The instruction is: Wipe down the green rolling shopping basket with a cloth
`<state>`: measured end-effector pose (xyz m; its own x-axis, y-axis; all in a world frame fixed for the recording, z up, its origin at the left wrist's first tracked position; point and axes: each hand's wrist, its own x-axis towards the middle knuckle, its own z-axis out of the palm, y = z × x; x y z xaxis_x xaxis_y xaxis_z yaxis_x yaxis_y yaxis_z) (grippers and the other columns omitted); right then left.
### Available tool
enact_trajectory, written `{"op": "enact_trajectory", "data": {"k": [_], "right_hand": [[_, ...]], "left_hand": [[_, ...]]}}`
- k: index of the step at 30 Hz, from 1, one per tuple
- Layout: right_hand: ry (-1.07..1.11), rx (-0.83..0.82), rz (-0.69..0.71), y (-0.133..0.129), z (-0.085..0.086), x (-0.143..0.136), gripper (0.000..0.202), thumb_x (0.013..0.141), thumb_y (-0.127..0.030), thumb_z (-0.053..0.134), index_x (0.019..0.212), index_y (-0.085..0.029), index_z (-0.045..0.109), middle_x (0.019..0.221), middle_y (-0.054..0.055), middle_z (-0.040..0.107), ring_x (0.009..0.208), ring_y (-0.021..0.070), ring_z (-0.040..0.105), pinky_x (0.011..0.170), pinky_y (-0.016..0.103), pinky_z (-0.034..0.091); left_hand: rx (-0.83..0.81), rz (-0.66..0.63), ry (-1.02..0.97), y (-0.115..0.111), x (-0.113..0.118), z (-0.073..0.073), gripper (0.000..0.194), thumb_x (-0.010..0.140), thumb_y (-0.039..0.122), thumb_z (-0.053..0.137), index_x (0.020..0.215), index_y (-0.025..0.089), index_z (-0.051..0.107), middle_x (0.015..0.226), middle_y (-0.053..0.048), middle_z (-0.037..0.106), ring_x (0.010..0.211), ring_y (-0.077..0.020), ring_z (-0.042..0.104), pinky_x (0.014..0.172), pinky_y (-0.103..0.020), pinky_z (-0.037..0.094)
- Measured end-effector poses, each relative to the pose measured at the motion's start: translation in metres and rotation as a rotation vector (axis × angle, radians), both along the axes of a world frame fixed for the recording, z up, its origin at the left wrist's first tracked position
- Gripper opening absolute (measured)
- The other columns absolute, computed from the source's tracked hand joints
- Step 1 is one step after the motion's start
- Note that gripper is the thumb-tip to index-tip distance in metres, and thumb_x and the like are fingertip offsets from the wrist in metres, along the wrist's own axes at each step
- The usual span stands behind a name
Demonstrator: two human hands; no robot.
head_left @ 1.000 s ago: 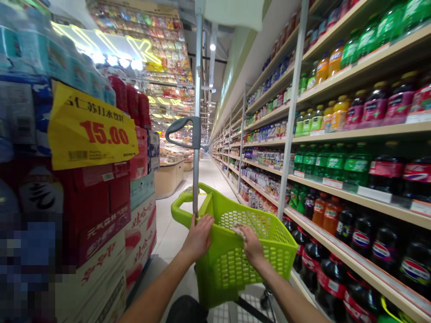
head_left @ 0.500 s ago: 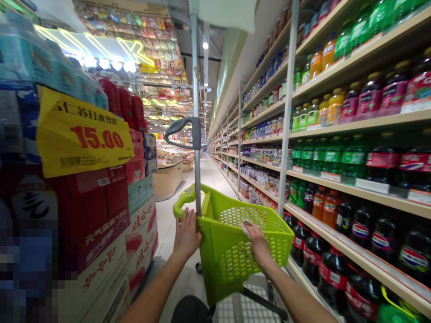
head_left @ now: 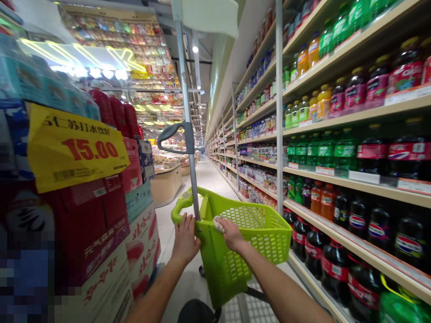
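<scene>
A green plastic cart basket with perforated sides stands in front of me, a grey metal pole rising from its near left corner. My left hand lies against the basket's left corner just below the pole, its fingers apart and nothing in it. My right hand is closed on a crumpled whitish cloth, pressed to the top rim of the basket's near side, right of the pole. A grey hook-shaped handle sits partway up the pole.
Shelves of drink bottles line the right side. Stacked drink cartons with a yellow price sign stand close on the left. A tiled aisle runs ahead, past a rounded display counter. Below the basket is a wire frame.
My right hand has slid the cloth left along the rim, towards the pole. My left hand stays at the corner. The pole leans more to the left in view.
</scene>
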<state>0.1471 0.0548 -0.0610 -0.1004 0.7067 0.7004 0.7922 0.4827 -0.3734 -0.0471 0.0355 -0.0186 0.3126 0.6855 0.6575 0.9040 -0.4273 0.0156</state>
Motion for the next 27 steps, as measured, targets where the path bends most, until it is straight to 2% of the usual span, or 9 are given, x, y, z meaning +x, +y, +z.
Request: {"op": "enact_trajectory", "data": {"k": [4,9,11,14,16,18,20,24,27], "right_hand": [[-0.002,0.0,-0.004,-0.022,-0.017,0.018,0.055,0.068,-0.002,0.038,0.117,-0.02,0.054,0.111,0.007,0.057,0.101,0.0186,0.051,0.089,0.032,0.041],[-0.029,0.033,-0.134,-0.052,-0.051,0.089,0.059,0.067,0.0,0.035,0.118,-0.023,0.053,0.114,0.006,0.056,0.108,0.0195,0.047,0.095,0.039,0.036],[-0.018,0.062,-0.202,-0.06,-0.056,0.098,0.057,0.068,-0.001,0.034,0.117,-0.022,0.053,0.116,0.007,0.054,0.11,0.0206,0.045,0.097,0.042,0.034],[0.012,0.071,-0.258,-0.06,-0.048,0.073,0.055,0.069,-0.001,0.033,0.115,-0.02,0.055,0.116,0.008,0.055,0.111,0.0209,0.045,0.098,0.042,0.032],[0.007,0.057,-0.229,-0.056,-0.035,0.049,0.057,0.068,0.001,0.033,0.116,-0.021,0.055,0.117,0.007,0.055,0.112,0.0202,0.044,0.099,0.04,0.032],[-0.012,0.025,-0.189,-0.054,-0.024,0.039,0.058,0.067,0.001,0.034,0.117,-0.021,0.054,0.116,0.007,0.056,0.11,0.0196,0.046,0.097,0.037,0.034],[-0.044,-0.018,-0.167,-0.058,-0.021,0.051,0.058,0.067,0.001,0.035,0.117,-0.023,0.054,0.112,0.006,0.058,0.106,0.0189,0.049,0.093,0.034,0.037],[-0.091,-0.002,-0.255,-0.072,-0.036,0.091,0.061,0.065,0.001,0.034,0.118,-0.023,0.053,0.112,0.006,0.057,0.107,0.019,0.048,0.094,0.036,0.037],[-0.106,0.065,-0.338,-0.072,-0.043,0.091,0.06,0.067,0.002,0.032,0.117,-0.02,0.054,0.117,0.008,0.055,0.111,0.0198,0.045,0.097,0.039,0.034]], "left_hand": [[0.023,-0.048,-0.026,0.001,-0.009,-0.002,0.06,0.064,0.01,0.042,0.124,0.011,0.037,0.134,-0.014,0.039,0.131,-0.0296,0.02,0.104,-0.054,0.023],[0.016,-0.065,-0.024,0.003,-0.012,-0.002,0.059,0.065,0.011,0.041,0.123,0.012,0.037,0.133,-0.011,0.041,0.131,-0.0273,0.022,0.105,-0.05,0.024],[0.036,-0.059,-0.027,0.0,-0.006,-0.004,0.06,0.065,0.012,0.041,0.124,0.011,0.036,0.134,-0.012,0.04,0.131,-0.0276,0.02,0.107,-0.05,0.021],[0.061,-0.058,-0.039,-0.005,0.005,-0.006,0.06,0.065,0.013,0.042,0.125,0.011,0.036,0.134,-0.013,0.039,0.132,-0.0284,0.019,0.107,-0.05,0.018],[0.063,-0.076,-0.046,-0.006,0.01,-0.005,0.061,0.065,0.014,0.042,0.125,0.012,0.035,0.133,-0.013,0.04,0.131,-0.0288,0.02,0.107,-0.05,0.018],[0.058,-0.1,-0.047,-0.005,0.01,-0.003,0.06,0.065,0.014,0.042,0.125,0.013,0.036,0.132,-0.012,0.042,0.131,-0.0288,0.021,0.106,-0.05,0.021],[0.055,-0.119,-0.037,-0.003,0.011,-0.001,0.057,0.066,0.014,0.042,0.123,0.014,0.037,0.131,-0.012,0.043,0.13,-0.0284,0.023,0.105,-0.05,0.024],[0.143,-0.079,-0.056,-0.007,0.026,-0.004,0.048,0.071,0.011,0.038,0.119,0.01,0.041,0.136,-0.016,0.036,0.132,-0.0273,0.019,0.106,-0.051,0.019],[0.115,-0.207,0.082,-0.015,0.052,-0.005,0.049,0.073,0.012,0.038,0.122,0.012,0.041,0.14,-0.012,0.032,0.133,-0.0227,0.017,0.109,-0.045,0.014]]}}
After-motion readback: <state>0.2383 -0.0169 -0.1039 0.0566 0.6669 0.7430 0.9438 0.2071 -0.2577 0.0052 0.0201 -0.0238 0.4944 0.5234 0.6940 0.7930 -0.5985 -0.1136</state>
